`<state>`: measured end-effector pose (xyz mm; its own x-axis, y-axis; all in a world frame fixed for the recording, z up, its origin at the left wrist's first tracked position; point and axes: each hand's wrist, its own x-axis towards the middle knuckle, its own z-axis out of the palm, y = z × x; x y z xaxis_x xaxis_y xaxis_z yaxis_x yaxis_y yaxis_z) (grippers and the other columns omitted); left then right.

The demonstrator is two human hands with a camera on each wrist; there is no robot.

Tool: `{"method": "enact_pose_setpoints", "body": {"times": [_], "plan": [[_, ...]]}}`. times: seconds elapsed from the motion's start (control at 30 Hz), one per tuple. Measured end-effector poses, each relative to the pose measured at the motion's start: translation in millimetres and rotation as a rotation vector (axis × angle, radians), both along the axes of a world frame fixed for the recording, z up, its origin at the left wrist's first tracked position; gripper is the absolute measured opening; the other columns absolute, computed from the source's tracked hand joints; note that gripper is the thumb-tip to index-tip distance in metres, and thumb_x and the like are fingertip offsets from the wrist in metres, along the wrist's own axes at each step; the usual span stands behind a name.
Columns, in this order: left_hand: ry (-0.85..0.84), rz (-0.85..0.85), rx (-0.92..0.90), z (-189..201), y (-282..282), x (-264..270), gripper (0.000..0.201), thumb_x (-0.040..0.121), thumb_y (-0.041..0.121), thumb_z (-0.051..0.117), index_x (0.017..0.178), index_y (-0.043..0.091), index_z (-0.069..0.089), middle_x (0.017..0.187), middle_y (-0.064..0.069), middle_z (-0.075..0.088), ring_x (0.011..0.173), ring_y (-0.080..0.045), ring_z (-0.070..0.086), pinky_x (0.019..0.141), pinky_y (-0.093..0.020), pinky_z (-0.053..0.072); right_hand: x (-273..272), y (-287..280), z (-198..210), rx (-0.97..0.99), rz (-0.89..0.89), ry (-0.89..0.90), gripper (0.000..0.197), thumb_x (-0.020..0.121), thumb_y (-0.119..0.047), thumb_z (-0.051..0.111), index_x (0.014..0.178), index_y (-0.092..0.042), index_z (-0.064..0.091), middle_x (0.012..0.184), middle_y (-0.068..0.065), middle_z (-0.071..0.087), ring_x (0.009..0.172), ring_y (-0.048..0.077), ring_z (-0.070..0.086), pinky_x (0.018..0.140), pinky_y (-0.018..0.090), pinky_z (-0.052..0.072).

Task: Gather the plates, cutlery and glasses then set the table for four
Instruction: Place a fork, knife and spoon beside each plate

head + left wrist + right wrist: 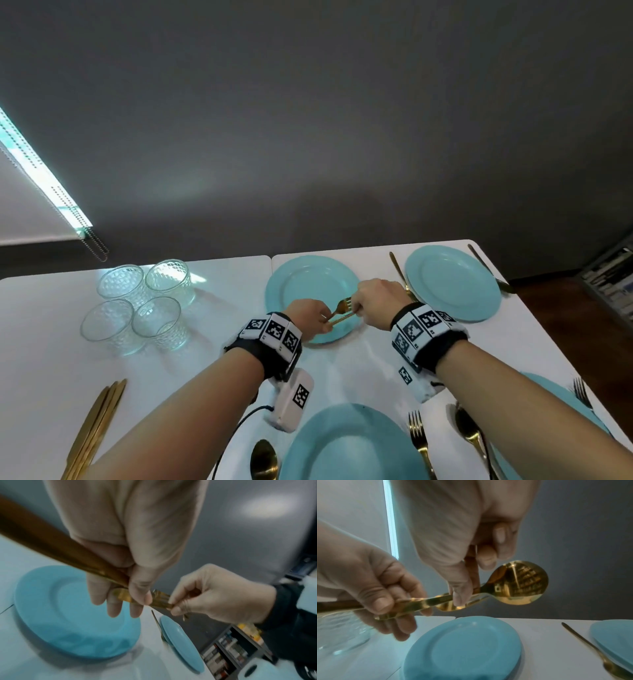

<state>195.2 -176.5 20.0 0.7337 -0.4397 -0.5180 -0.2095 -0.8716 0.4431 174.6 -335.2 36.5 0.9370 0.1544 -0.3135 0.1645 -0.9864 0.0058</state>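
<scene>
My two hands meet above the far left blue plate [301, 284] on the white table [51, 342]. My left hand [323, 320] grips the handles of a gold fork [343, 304] and a gold spoon [518, 582] held together. At their necks my right hand [356, 306] pinches the pair, thumb in front and fingers behind. Seen from the right wrist, the spoon bowl sticks out past my right thumb and the fork head lies just under it. The left wrist view is blurred but shows the same two-handed hold.
Several clear glasses [137, 305] stand grouped at the left, and several gold knives [96, 428] lie at the near left edge. Three more blue plates [452, 284] [349, 445] [555, 397] have gold cutlery beside them. A shelf [609, 281] stands past the table's right edge.
</scene>
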Motion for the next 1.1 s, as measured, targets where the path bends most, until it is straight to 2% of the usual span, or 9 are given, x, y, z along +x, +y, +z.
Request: {"method": "enact_pose_setpoints", "body": {"times": [0.07, 0.17, 0.23, 0.37, 0.5, 0.73, 0.87, 0.97, 1.1], "plan": [[0.015, 0.12, -0.039, -1.5, 5.7, 11.0, 0.035, 0.092, 0.018, 0.056, 0.125, 0.007, 0.058, 0.126, -0.011, 0.062, 0.114, -0.025, 0.058, 0.093, -0.028, 0.045, 9.8, -16.7, 1.4, 0.017, -0.084, -0.009, 0.026, 0.091, -0.016, 0.052, 0.105, -0.025, 0.071, 0.116, -0.001, 0.062, 0.109, 0.024, 0.058, 0.089, 0.032, 0.046], [0.044, 0.39, -0.177, -11.2, 16.1, 27.2, 0.014, 0.091, 0.007, 0.052, 0.094, 0.009, 0.065, 0.101, -0.014, 0.069, 0.08, -0.021, 0.061, 0.059, -0.019, 0.047, 23.9, -44.0, -1.3, 0.005, -0.258, -0.024, 0.026, 0.09, -0.016, 0.05, 0.103, -0.025, 0.071, 0.116, -0.001, 0.064, 0.11, 0.023, 0.059, 0.087, 0.032, 0.048], [0.071, 0.544, -0.256, -19.2, 19.3, 34.2, 0.019, 0.092, 0.003, 0.047, 0.08, 0.016, 0.053, 0.084, -0.007, 0.064, 0.07, -0.023, 0.059, 0.051, -0.02, 0.043, 33.4, -56.9, -9.5, -0.016, -0.394, -0.036, 0.027, 0.089, -0.015, 0.05, 0.105, -0.02, 0.071, 0.114, 0.004, 0.066, 0.106, 0.025, 0.061, 0.085, 0.032, 0.05], [0.097, 0.746, -0.384, -24.2, 17.7, 38.6, 0.026, 0.095, 0.005, 0.043, 0.073, 0.02, 0.044, 0.068, -0.005, 0.058, 0.05, -0.02, 0.05, 0.045, -0.021, 0.037, 49.2, -63.7, -38.8, 0.018, -0.628, 0.002, 0.024, 0.089, -0.013, 0.052, 0.107, -0.006, 0.066, 0.109, 0.012, 0.066, 0.1, 0.029, 0.064, 0.075, 0.03, 0.05], [0.119, 0.788, -0.44, -26.2, 13.6, 43.0, 0.025, 0.096, 0.01, 0.044, 0.074, 0.022, 0.043, 0.068, -0.002, 0.059, 0.051, -0.016, 0.049, 0.045, -0.02, 0.042, 58.1, -57.4, -69.4, 0.129, -0.749, 0.011, 0.016, 0.087, -0.009, 0.054, 0.095, -0.002, 0.067, 0.103, 0.015, 0.069, 0.093, 0.032, 0.067, 0.073, 0.031, 0.051], [0.138, 0.785, -0.477, -25.8, 10.3, 50.0, 0.005, 0.099, 0.008, 0.042, 0.097, 0.013, 0.043, 0.071, -0.002, 0.057, 0.054, -0.014, 0.05, 0.046, -0.021, 0.043, 70.1, -47.0, -90.9, 0.185, -0.752, -0.073, 0.019, 0.091, -0.003, 0.048, 0.094, 0.001, 0.067, 0.105, 0.017, 0.07, 0.097, 0.032, 0.067, 0.072, 0.029, 0.051], [0.165, 0.779, -0.492, -24.2, 6.0, 50.5, 0.009, 0.099, 0.003, 0.037, 0.1, 0.011, 0.041, 0.09, -0.013, 0.058, 0.055, -0.016, 0.049, 0.047, -0.022, 0.042, 77.0, -48.2, -95.7, 0.265, -0.812, -0.066, 0.017, 0.089, -0.005, 0.05, 0.086, 0.001, 0.066, 0.101, 0.019, 0.07, 0.09, 0.032, 0.067, 0.066, 0.028, 0.047], [0.178, 0.762, -0.5, -24.9, 2.9, 50.9, 0.008, 0.099, 0.003, 0.037, 0.101, 0.011, 0.039, 0.096, -0.016, 0.056, 0.057, -0.016, 0.049, 0.049, -0.022, 0.042, 84.0, -55.4, -98.9, 0.278, -0.847, -0.046, 0.019, 0.086, -0.01, 0.061, 0.068, -0.005, 0.057, 0.089, 0.014, 0.07, 0.073, 0.026, 0.061, 0.062, 0.024, 0.046], [0.184, 0.727, -0.481, -28.2, 0.1, 50.8, 0.006, 0.1, 0.006, 0.038, 0.102, 0.011, 0.038, 0.1, -0.016, 0.058, 0.067, -0.023, 0.054, 0.053, -0.022, 0.044, 95.3, -64.5, -101.2, 0.288, -0.897, 0.017, 0.036, 0.087, -0.028, 0.061, 0.059, -0.009, 0.05, 0.062, 0.003, 0.053, 0.065, 0.023, 0.054, 0.065, 0.026, 0.047]]}}
